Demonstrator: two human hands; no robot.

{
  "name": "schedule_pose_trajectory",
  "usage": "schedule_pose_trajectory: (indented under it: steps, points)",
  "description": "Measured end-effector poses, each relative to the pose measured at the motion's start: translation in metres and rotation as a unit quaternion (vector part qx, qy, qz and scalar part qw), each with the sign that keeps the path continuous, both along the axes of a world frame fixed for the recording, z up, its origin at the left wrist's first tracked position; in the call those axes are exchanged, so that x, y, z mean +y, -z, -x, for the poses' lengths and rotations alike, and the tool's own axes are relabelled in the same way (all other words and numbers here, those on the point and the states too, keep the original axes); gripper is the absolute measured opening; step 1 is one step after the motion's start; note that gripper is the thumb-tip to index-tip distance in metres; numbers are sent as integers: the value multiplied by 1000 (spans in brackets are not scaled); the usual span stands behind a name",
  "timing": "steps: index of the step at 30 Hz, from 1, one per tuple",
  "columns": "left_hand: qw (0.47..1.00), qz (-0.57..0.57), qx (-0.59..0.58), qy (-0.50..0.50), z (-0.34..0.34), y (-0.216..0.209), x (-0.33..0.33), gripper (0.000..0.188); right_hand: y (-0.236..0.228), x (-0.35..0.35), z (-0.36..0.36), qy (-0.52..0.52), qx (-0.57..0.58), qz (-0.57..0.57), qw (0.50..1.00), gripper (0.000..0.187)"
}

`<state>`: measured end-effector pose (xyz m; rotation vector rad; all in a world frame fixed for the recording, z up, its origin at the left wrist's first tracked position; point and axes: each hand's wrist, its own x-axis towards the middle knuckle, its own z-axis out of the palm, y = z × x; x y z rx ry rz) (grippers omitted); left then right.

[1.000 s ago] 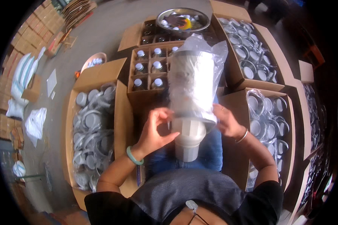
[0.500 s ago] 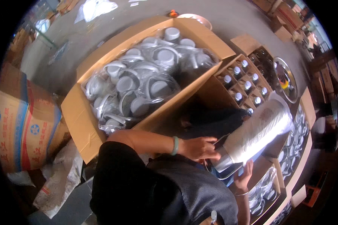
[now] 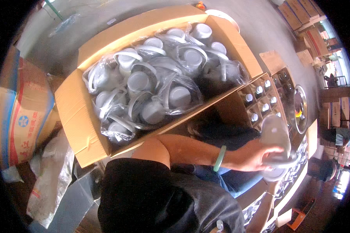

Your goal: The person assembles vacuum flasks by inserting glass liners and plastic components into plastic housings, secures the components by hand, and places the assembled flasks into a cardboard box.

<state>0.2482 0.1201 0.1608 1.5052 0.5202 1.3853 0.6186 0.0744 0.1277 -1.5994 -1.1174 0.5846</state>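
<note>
My left hand (image 3: 256, 155), a green bangle at its wrist, is closed on a grey flask-like vessel (image 3: 275, 134) with a rounded body. A curved rim or handle and a pale round end show below my fingers. My right forearm (image 3: 265, 207) reaches up from the lower edge towards the vessel's lower end. The right hand's fingers are hidden or too blurred to read. Left of my hands stands a large open carton (image 3: 72, 112), holding several grey capped flasks (image 3: 139, 81) with loop handles in clear plastic bags.
A divided carton (image 3: 256, 104) of bottles with silvery tops stands beyond my hands. Beside it is a round metal tray (image 3: 300, 108). Further cartons with bagged grey pieces line the right. Printed cartons (image 3: 31, 116) and a white sack (image 3: 50, 186) are at the left.
Earlier, both hands were at a long silvery cylinder in clear wrap. Now my left hand is further right, on a grey vessel seen at a different angle. The whole view has shifted.
</note>
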Motion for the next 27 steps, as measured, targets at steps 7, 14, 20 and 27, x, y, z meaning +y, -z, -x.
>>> schedule_pose_trajectory:
  steps: [7, 14, 20, 27]
  points:
    - [999, -3, 14, -52, -12, 9, 36, 63, -70, 4, 118, -121, -333, -48, 934, 15]
    - [976, 2, 204, 71, 18, -49, 32, 108, -126, 34, 204, 3, -44, -124, 991, 20]
    - [968, -200, 135, -71, 26, -89, 83, 79, -168, 51, 220, -16, -58, -153, 986, 16]
    - [960, -94, 242, 100, 65, -173, 138, 40, -209, 95, 222, -190, 34, -134, 972, 39]
